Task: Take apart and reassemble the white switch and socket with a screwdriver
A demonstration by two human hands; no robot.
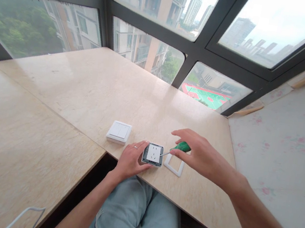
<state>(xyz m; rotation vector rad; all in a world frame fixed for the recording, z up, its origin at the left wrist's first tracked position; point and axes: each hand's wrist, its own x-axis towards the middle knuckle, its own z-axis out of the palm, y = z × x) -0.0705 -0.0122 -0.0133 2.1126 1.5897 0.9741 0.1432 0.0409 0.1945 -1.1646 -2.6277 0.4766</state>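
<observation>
A wall socket [154, 154] with a white face and dark grey surround lies near the counter's front edge. My left hand [131, 159], wearing a ring, grips its left side between thumb and fingers. My right hand [195, 151] holds a screwdriver by its green handle [183, 146]. The metal shaft points left, and its tip meets the socket's right side. Just right of the socket, partly beneath the screwdriver and my right hand, lies a white square frame [173, 170]. A white double switch [119, 131] sits to the left, behind my left hand.
The beige stone counter [87, 88] runs back to dark-framed windows [155, 25]. A floral-papered wall [288, 151] stands at the right. A white cable [27, 210] lies at the lower left, and my legs are below the counter's front edge.
</observation>
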